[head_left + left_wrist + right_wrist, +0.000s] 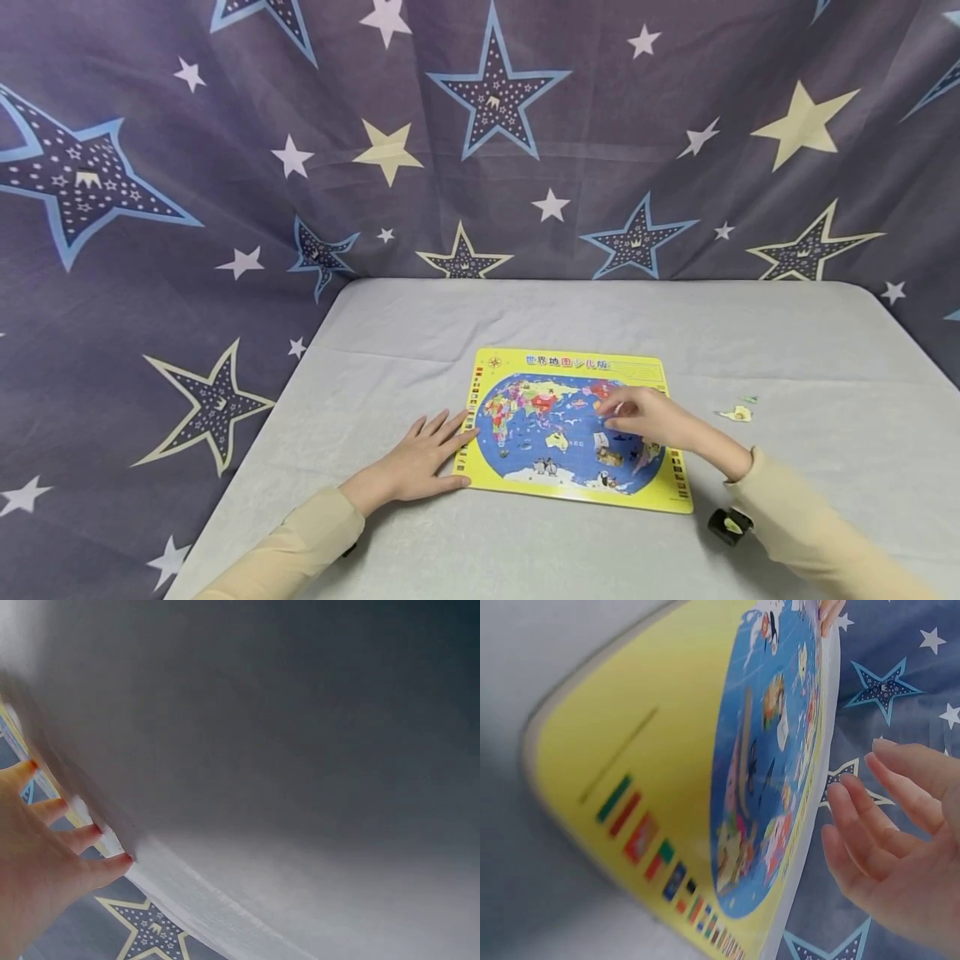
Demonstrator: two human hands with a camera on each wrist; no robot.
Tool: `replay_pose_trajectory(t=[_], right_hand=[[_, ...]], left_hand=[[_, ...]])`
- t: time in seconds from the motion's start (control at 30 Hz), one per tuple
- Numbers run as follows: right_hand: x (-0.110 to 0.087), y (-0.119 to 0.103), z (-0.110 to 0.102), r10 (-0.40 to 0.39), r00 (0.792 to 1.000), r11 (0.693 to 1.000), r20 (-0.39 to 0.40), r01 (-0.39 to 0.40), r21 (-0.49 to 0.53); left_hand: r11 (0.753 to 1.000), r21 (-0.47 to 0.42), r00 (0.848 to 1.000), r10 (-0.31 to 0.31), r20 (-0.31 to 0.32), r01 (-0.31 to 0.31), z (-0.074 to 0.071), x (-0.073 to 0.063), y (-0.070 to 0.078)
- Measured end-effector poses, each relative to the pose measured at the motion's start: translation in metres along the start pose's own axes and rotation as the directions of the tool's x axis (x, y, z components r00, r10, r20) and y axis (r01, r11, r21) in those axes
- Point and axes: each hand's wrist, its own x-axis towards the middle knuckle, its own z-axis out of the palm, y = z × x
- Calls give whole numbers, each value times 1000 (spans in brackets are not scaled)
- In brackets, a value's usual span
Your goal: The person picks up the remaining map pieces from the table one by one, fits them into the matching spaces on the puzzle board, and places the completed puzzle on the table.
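- So there's 1 yellow board (573,458) lying flat on the grey tabletop (397,333), near the middle, with 1 big blue oval world map printed on it.
- 2 hands in the shot, both at the board. Left hand (420,467): fingers spread wide, touching the board's left edge, with the thumb by the lower left corner. That grip has hold of nothing.
- Right hand (652,417) is over the right part of the map, fingers bent loosely, thumb and fingertips apart. The right wrist view shows nothing in that grip either.
- 2 loose pieces off to the right of the board: 1 bigger, pale yellowish piece (738,413) and 1 tiny green piece (750,399) just beside it. Too small to read any print.
- 7 title characters (566,362) along the top, plus little flags (678,475) down both sides, too tiny to count properly.
- 2 beige sleeves (810,525), 1 on each arm, and 1 small black thing (727,527) by the right cuff.
- Behind everything: 1 dark starry cloth (480,192), 2 solid yellow stars on it.
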Motion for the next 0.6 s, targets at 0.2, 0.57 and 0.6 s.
replay_pose_trajectory(t=[0.2,0.57,0.6], right_hand=[[-8,4,-4,15,1000,1000,-13,-15,-12],[-26,17,-16,88,996,995,-15,-87,43],[-28,18,-18,90,996,995,-20,-89,35]], left_hand=[[1000,-4,1000,-4,4,4,0,0,0],[1000,-3,1000,1,2,-1,0,0,0],[1000,-2,1000,0,3,0,0,0,0]])
